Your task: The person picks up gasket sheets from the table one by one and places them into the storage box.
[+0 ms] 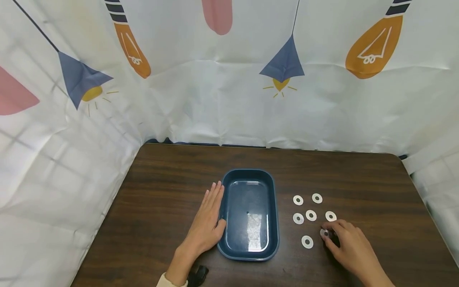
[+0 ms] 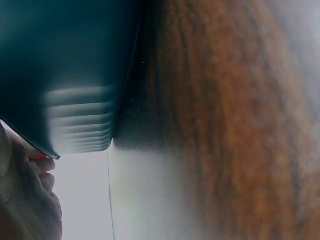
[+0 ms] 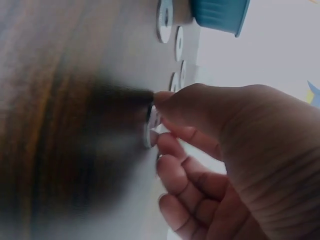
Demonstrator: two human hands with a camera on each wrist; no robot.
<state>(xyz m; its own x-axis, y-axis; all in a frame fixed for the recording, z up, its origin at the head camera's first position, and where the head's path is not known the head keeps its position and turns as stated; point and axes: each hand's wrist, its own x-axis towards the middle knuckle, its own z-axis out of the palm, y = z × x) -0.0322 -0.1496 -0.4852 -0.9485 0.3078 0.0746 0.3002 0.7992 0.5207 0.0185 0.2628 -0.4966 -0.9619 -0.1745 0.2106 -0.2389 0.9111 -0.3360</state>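
Note:
My left hand rests along the left rim of a blue rectangular tray, its fingers straight and touching the edge. The tray holds nothing. In the left wrist view the ribbed tray wall fills the upper left. To the right of the tray my right hand pinches a flat white washer between thumb and finger, at the tabletop. Several more white washers, such as the nearest one and a farther one, lie flat on the table between the tray and that hand.
The dark wooden table has rounded far corners. A white curtain printed with lamps and bulbs hangs behind it and along the sides. A black strap is at the left wrist.

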